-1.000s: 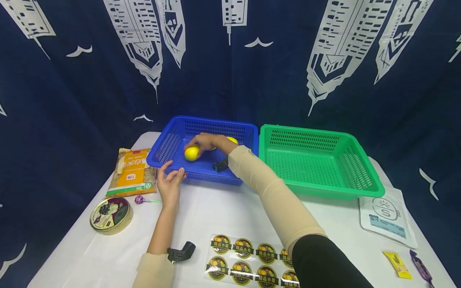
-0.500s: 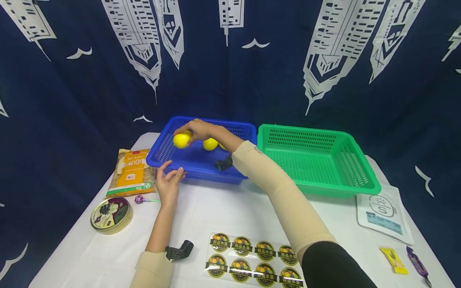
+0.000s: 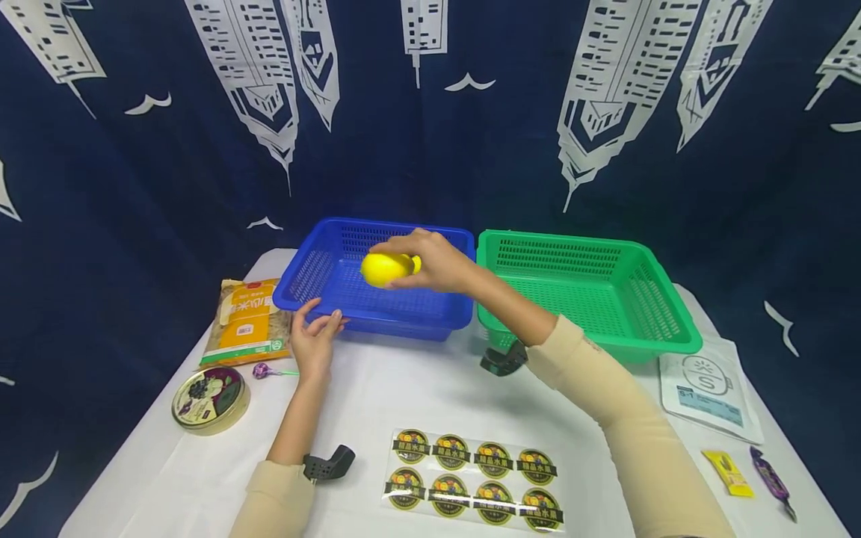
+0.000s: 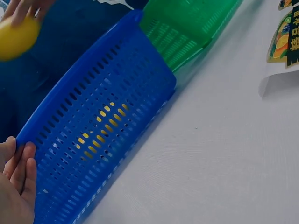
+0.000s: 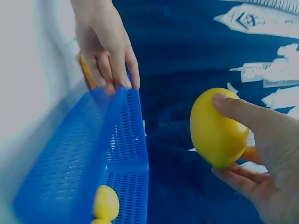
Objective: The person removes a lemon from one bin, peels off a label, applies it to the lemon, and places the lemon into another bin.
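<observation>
A lemon (image 3: 382,270) is gripped between the thumb and fingers of my right hand (image 3: 437,261), raised above the blue basket (image 3: 397,326). In the right wrist view, the same lemon (image 5: 217,128) has the thumb across its upper side. My left hand (image 3: 314,345) holds the basket's near left rim; the left wrist view has its fingertips against the outer wall. Further lemons (image 5: 106,203) lie inside the blue basket, mostly hidden behind my right hand in the head view but showing yellow through the wall slots in the left wrist view.
A green basket (image 3: 572,238) stands right of the blue one, with a white pouch (image 3: 709,388) and two wrapped sweets (image 3: 729,472) nearby. Left are an orange food bag (image 3: 245,321), a round tin (image 3: 210,400) and a lollipop (image 3: 262,370). A sticker sheet (image 3: 474,478) lies in front.
My right hand has lifted the lemon off the basket's floor and then carried it rightward. My left hand stays at the rim.
</observation>
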Demonstrator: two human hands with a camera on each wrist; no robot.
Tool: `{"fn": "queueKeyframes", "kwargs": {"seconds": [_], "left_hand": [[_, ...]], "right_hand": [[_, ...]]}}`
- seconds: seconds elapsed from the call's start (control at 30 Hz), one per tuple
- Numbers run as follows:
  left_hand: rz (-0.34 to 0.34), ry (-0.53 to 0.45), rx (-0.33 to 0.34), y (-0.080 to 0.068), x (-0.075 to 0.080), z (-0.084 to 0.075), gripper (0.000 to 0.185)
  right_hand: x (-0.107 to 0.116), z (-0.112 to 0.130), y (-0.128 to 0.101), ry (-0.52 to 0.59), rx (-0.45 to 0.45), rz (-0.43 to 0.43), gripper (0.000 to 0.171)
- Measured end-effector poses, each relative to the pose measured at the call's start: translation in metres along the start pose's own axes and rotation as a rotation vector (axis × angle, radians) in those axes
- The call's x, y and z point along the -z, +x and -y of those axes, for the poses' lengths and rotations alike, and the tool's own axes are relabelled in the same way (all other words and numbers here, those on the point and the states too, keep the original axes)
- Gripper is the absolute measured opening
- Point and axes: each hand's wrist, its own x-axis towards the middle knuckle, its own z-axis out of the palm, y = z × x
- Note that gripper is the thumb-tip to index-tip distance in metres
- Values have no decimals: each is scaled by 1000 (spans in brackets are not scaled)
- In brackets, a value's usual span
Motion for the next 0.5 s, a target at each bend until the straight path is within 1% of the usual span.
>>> {"fn": "queueKeyframes", "kwargs": {"seconds": [0.13, 0.27, 0.37, 0.5], "left_hand": [[-7, 46, 0, 0, -1, 8, 49], [-13, 36, -19, -1, -4, 10, 45], [-22, 32, -34, -1, -4, 9, 44], [-33, 39, -40, 0, -3, 8, 45]], "right_hand": [[2, 19, -59, -30, -55, -114, 55], [-6, 35, -114, -62, -136, -180, 53], [-19, 40, -147, -63, -209, -201, 53], [-43, 37, -179, -39, -310, -221, 53]]}}
